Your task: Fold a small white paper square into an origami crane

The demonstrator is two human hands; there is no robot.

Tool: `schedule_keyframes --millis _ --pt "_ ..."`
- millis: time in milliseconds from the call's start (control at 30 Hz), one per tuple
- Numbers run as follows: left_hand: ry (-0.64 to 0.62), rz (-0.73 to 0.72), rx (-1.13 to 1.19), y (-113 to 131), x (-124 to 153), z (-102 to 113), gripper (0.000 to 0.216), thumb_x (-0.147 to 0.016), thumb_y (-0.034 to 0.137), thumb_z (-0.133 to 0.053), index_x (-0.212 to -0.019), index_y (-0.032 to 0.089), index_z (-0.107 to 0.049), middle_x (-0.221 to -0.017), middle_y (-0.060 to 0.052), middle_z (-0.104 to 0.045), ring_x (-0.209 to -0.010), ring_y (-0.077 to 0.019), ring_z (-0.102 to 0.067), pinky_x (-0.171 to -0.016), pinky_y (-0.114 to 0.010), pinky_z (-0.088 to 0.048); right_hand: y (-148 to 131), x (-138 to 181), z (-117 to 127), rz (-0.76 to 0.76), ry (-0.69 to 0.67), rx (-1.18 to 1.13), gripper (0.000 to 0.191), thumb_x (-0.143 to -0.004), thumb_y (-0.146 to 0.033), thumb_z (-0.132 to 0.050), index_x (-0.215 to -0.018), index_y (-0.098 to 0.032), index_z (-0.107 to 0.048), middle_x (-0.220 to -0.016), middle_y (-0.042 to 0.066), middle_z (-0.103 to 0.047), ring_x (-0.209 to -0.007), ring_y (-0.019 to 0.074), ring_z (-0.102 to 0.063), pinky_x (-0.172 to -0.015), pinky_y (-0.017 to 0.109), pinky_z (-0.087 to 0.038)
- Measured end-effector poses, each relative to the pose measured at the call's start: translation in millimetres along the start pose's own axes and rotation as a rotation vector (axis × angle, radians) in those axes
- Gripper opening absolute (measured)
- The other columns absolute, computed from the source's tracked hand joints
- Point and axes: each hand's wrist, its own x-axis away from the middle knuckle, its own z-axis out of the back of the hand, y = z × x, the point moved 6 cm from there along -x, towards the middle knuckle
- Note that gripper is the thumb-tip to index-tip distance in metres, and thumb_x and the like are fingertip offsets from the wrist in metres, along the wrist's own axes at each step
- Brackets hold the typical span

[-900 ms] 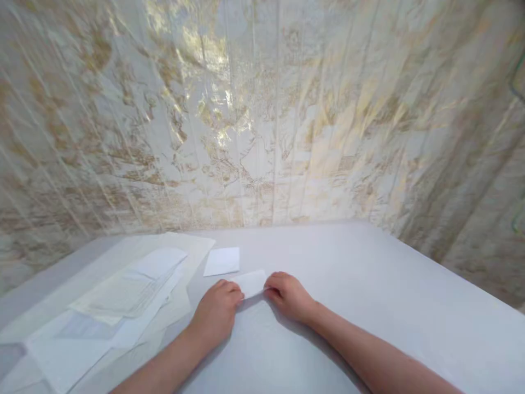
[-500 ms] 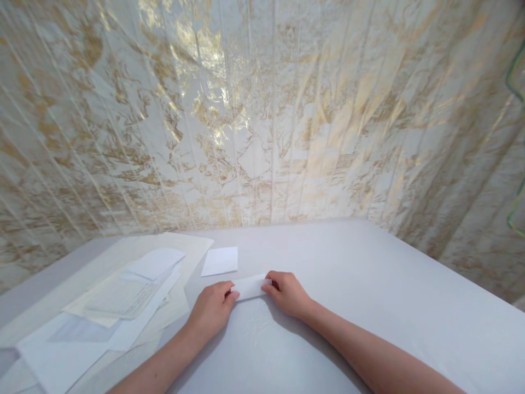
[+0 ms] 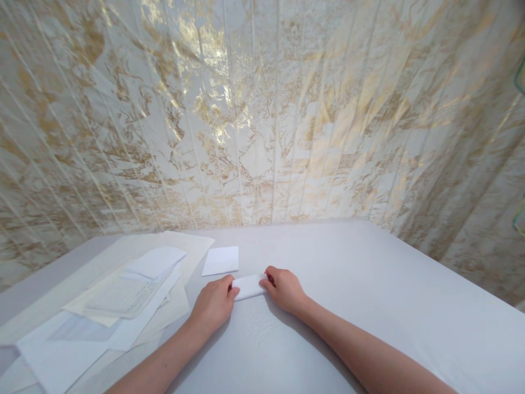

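**On the table's near middle: a paper slip held at both ends**

A folded paper slip (image 3: 249,286) lies flat on the table (image 3: 369,284). The left hand (image 3: 213,306) pinches its left end and the right hand (image 3: 285,289) its right end, probably to hold it flat. A paper square (image 3: 221,260) lies just beyond it. Loose sheets (image 3: 123,295) are piled at the left, apart from both hands.

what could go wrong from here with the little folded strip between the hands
1. The folded strip is touched only at its ends by the left hand and right hand. Uneven pressure could skew the crease or slide it on the smooth table.
2. The strip, the white square just beyond and the paper pile look alike, so pieces might get mixed up.
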Motion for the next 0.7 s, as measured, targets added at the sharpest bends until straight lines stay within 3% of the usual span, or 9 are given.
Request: schedule_keyframes --millis 167,267,433,567,700 --pt "0.010 0.007 0.053 -2.4 -0.7 -3.6 0.013 -0.080 0.022 -0.043 -0.089 0.019 -0.052 -0.075 -0.002 -0.065 -0.077 -0.0192 -0.061 -0.066 -0.027 -0.038 -2.3 0.3 0.8 -0.020 -0.025 0.050 0.017 -0.082 -0.030 -0.046 -0.084 -0.019 -0.059 -0.079 0.004 -0.067 -0.071 0.0155 -0.059 -0.055 0.023 -0.027" --pt "0.030 0.016 0.053 -4.2 2.7 -2.2 0.025 -0.080 0.021 -0.043 -0.104 0.017 -0.046 -0.076 -0.003 -0.065 -0.075 -0.0194 -0.061 -0.067 -0.028 -0.040 -5.1 1.0 1.1 0.003 -0.026 0.068 0.017 -0.082 -0.029 -0.045 -0.084 -0.019 -0.059 -0.081 0.004 -0.067 -0.072 0.0154 -0.059 -0.056 0.023 -0.028" --pt "0.141 -0.203 -0.077 19.1 23.1 7.1 0.031 -0.083 0.029 -0.041 -0.107 0.014 -0.053 -0.113 -0.013 -0.056 -0.107 -0.0241 -0.051 -0.093 -0.037 -0.035 -9.0 0.5 0.0 0.053 -0.021 0.104 0.017 -0.082 -0.028 -0.045 -0.083 -0.018 -0.059 -0.085 0.004 -0.067 -0.075 0.0156 -0.060 -0.057 0.024 -0.029" --pt "-0.079 -0.314 -0.086 40.9 43.9 -13.1 0.060 -0.081 0.044 -0.042 -0.130 0.010 -0.038 -0.141 -0.016 -0.030 -0.131 -0.0284 -0.021 -0.106 -0.043 -0.020 -9.5 0.2 -1.5 0.057 -0.033 0.119 0.019 -0.083 -0.028 -0.043 -0.085 -0.018 -0.059 -0.087 0.005 -0.067 -0.077 0.0156 -0.060 -0.059 0.024 -0.031" --pt "-0.253 -0.316 -0.077 47.1 54.0 -31.0 0.083 -0.075 0.058 -0.043 -0.137 0.008 -0.020 -0.145 -0.015 -0.007 -0.133 -0.0287 -0.003 -0.109 -0.045 -0.010 -12.0 0.9 0.6 0.071 -0.029 0.135 0.019 -0.084 -0.027 -0.042 -0.085 -0.018 -0.058 -0.088 0.005 -0.067 -0.078 0.0166 -0.061 -0.060 0.024 -0.033"
